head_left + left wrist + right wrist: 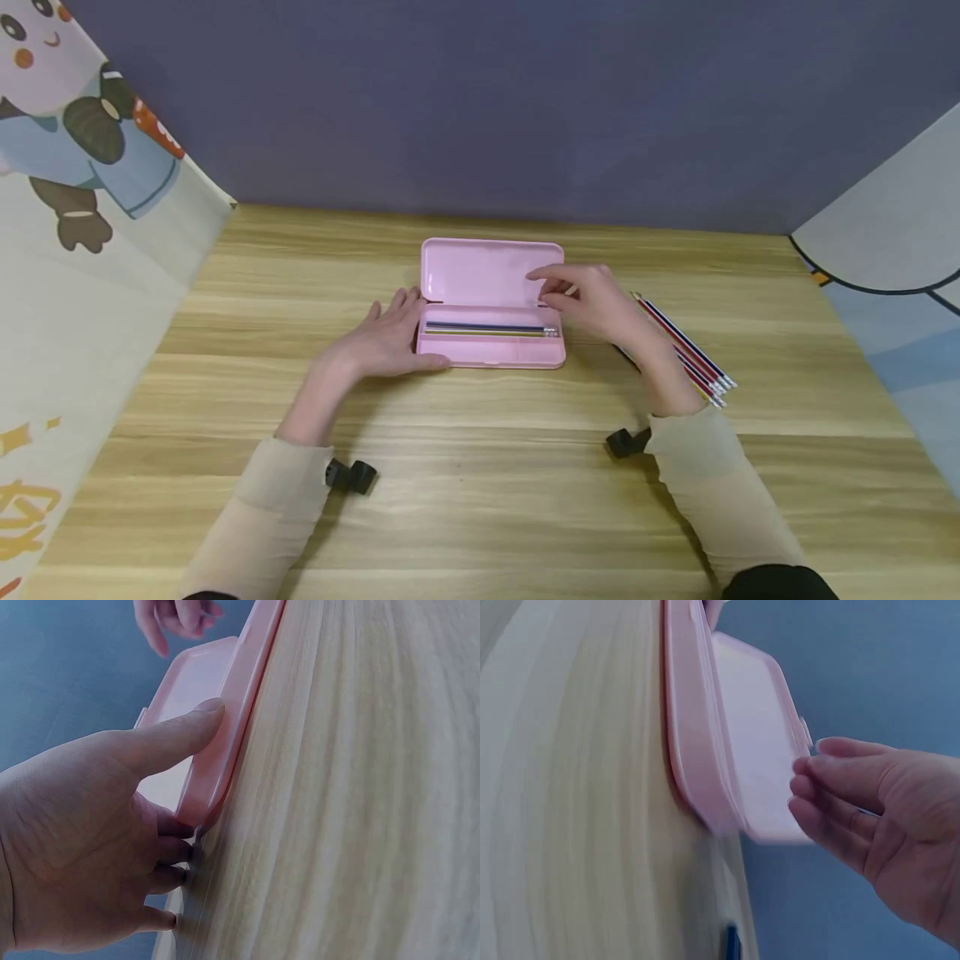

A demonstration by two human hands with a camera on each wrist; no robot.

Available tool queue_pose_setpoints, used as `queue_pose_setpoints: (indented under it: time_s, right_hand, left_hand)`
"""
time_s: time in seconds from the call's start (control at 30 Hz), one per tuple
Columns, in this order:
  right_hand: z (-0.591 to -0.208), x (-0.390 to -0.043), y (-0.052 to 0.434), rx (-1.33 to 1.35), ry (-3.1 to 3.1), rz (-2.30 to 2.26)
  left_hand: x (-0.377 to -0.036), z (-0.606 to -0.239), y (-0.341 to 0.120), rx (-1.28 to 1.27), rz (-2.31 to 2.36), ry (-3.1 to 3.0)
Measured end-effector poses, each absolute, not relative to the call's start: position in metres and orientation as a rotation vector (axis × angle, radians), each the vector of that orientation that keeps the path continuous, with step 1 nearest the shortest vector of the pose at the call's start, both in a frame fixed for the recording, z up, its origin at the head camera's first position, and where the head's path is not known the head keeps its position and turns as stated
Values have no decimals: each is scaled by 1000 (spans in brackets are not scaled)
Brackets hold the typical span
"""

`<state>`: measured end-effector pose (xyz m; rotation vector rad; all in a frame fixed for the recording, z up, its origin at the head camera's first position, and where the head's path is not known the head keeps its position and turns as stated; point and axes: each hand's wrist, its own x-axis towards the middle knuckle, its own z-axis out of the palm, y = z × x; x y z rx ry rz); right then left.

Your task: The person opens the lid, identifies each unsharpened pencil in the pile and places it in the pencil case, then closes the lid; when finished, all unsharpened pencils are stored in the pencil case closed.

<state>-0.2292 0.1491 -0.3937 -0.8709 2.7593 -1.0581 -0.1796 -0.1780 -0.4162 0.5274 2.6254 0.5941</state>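
Observation:
A pink pencil case (480,352) lies on the table with its lid (476,273) tipped back. Inside its long compartment are several pencils (487,330), their silver ends to the right. My left hand (386,337) rests at the case's left end, fingers spread on the far side and thumb at the front corner; the left wrist view shows that thumb (176,739) against the pink side. Over the right end of the case hovers my right hand (596,304), its fingers (829,825) loosely bent with nothing visible between them.
To the right of the case, partly behind the right forearm, several striped pencils (693,350) lie slantwise on the wooden table (465,492). A dark blue panel (487,108) stands along the table's far edge. A black wrist device (352,477) sticks out from the left sleeve.

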Motion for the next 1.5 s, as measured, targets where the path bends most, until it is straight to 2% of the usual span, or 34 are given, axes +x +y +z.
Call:
queue_pose_setpoints:
  time_s: [0.43,0.67,1.1,1.5]
  right_hand:
    - [-392,-210,231,-598,2773,-1124]
    - [-404,-200,259,-621,2723,-1068]
    - [-417,-184,283,-616,2665,-988]
    - [-420,-182,284,-599,2657,-890]
  left_hand:
    - [-181,-416,-179,516,593,2627]
    - [-181,-417,-178,538,601,2622]
    - [-181,-416,-178,542,596,2625]
    - [-181,-417,-177,531,591,2622]
